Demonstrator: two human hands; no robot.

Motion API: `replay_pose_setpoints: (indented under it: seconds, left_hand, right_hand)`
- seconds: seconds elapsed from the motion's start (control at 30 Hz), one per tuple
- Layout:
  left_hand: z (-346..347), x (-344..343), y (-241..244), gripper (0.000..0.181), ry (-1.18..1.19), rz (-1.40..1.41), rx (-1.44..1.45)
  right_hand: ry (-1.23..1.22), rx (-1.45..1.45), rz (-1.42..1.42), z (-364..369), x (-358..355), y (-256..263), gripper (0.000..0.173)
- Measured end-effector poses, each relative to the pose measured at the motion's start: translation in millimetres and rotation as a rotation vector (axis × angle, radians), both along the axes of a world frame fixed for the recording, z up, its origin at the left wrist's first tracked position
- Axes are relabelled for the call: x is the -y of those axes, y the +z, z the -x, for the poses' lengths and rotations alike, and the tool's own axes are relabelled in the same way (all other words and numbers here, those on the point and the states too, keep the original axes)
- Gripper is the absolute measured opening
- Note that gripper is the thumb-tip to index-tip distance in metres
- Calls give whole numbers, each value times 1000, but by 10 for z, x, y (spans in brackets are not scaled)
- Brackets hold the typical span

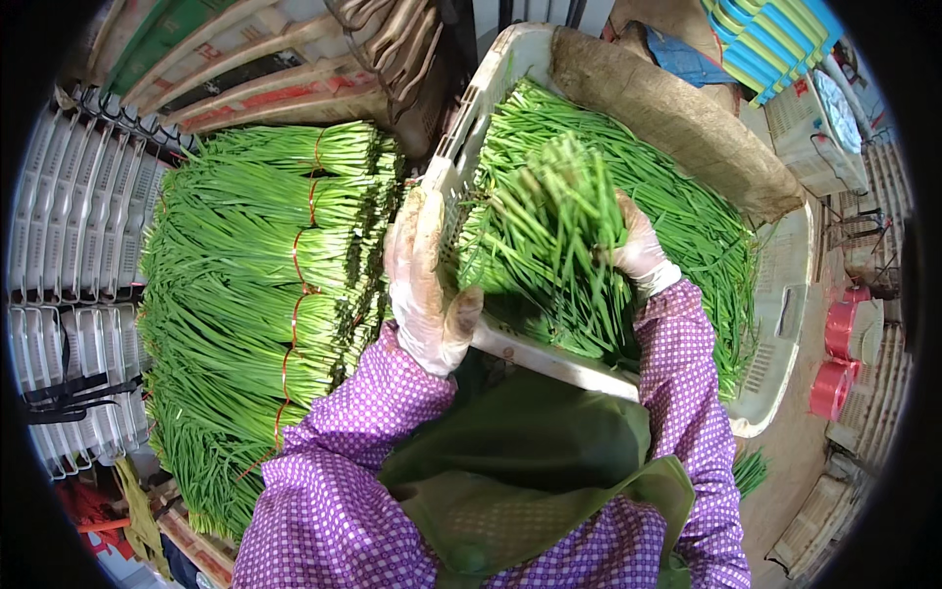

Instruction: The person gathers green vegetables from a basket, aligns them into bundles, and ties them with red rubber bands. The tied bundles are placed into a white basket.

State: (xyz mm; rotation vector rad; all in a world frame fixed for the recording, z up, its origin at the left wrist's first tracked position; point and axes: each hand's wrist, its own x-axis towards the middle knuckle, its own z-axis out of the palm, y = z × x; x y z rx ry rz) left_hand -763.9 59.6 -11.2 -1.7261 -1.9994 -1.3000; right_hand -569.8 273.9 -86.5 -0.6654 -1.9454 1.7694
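Observation:
My right hand [645,250], in a pale glove, grips a loose bunch of green chives [570,206]. Its pale stem ends are blurred and point away from me. The bunch is over a white plastic crate [798,280], above more loose chives [670,177]. My left hand [427,287], in a soiled pale glove, is by the crate's left wall. Its fingers are straight, the thumb stands apart, and the palm holds nothing. To the left rises a stack of chive bundles [235,272] tied with red bands [295,258], stem ends facing right.
Brown cloth [662,103] drapes over the crate's far wall. Stacked white crates [81,206] line the left, and cartons [287,81] lean behind the bundles. Red tape rolls [831,386] are at the right. Blue and yellow-green stacked plastic items [780,44] stand at upper right.

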Motion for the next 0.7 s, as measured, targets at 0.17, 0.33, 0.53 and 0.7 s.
replay_pose_setpoints:
  seconds: [0.17, 0.33, 0.53, 0.7]
  left_hand:
    - [-338, -275, -130, 58, 9, -134, 1276]
    - [-328, -734, -300, 54, 182, 40, 1715]
    - [-76, -1437, -490, 52, -44, 92, 1851]
    - [79, -1682, -691, 63, -822, -20, 1921]
  right_hand:
    - [-159, -44, 61, -255, -171, -36, 78]
    - [-188, -62, -24, -315, -200, -42, 78]
    - [-231, -79, 17, -333, -138, 55, 77]
    - [-171, -141, 28, -341, 64, 161, 88]
